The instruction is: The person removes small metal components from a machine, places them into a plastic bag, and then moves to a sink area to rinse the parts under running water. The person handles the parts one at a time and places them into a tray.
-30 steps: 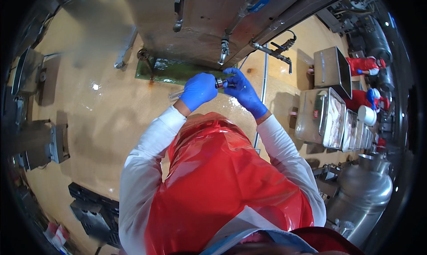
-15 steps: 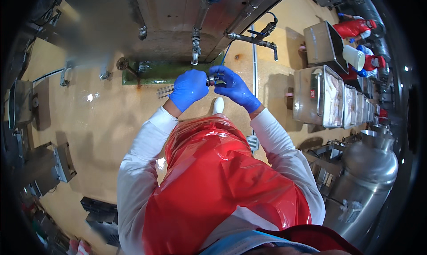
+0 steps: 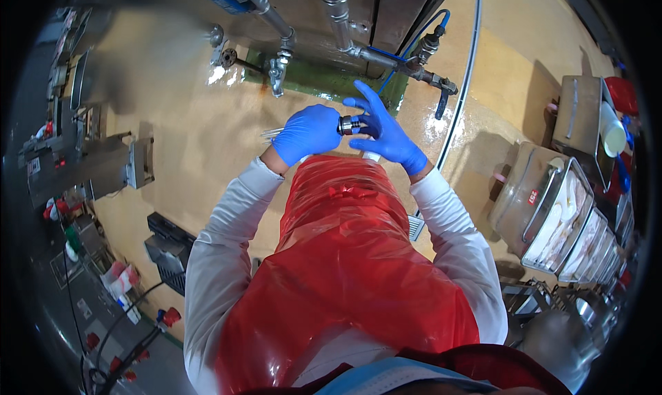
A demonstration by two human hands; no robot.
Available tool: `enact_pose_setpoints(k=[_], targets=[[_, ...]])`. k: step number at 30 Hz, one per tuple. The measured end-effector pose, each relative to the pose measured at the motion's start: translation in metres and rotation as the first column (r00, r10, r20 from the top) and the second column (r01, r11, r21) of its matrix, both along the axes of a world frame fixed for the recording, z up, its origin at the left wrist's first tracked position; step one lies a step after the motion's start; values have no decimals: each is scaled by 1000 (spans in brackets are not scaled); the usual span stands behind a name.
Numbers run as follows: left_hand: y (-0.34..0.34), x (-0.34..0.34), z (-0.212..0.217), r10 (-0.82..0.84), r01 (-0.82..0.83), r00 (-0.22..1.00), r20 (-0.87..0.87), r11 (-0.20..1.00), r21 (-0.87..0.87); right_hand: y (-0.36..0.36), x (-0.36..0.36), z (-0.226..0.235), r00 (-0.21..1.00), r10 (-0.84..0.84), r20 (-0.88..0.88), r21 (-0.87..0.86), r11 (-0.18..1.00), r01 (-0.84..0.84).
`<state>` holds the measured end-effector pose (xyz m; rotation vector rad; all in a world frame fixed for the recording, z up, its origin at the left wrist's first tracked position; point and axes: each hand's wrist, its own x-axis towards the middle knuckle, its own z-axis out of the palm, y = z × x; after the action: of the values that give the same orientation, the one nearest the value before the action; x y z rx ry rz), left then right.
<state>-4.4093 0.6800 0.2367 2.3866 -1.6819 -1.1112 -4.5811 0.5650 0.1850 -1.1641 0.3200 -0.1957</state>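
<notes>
In front of my red apron [image 3: 352, 257] both hands wear blue gloves. My left hand [image 3: 307, 132] is closed round a slim metal piece [image 3: 349, 125]. Thin metal rods poke out past the wrist side of that fist, while a dark end with shiny rings shows on the other side. What lies inside the fist is hidden, and I cannot tell the piece's kind. My right hand [image 3: 389, 134] faces the ringed end with fingers spread and thumb apart; whether a fingertip touches it is unclear.
Pipes with a tap [image 3: 278, 74] and a valve [image 3: 431, 47] hang from a steel housing ahead. Metal bins [image 3: 531, 202] of pale contents line the right side, near a white bucket [image 3: 612, 129]. Below me is a floor drain [image 3: 416, 226]. Machines [image 3: 103, 164] stand at left.
My view has turned, so the pipes and green base sit differently and the bins appear lower right. My right fingers have spread wider, away from the ringed end. My left hand keeps its hold.
</notes>
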Motion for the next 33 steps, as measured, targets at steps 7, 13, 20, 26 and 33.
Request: enact_pose_setpoints(k=[7,13,20,26,33], targets=[[1,-24,-6,52,-51,986,155,999,-11,-29,-5,-19,981,192,2,-443,880,-172],[26,-7,-20,202,-345,769,-606,930,-127,-38,-17,-53,975,-45,217,-165,983,82],[32,-42,-69,306,-719,415,-857,687,-103,26,-5,-108,997,-79,-20,756,652,67],[69,-47,-115,589,-852,340,-733,522,25,14,6,-133,932,81,-353,423,902,81],[77,-32,-157,569,-976,53,-821,203,78,-29,17,-349,901,-80,-427,-904,71,-422]])
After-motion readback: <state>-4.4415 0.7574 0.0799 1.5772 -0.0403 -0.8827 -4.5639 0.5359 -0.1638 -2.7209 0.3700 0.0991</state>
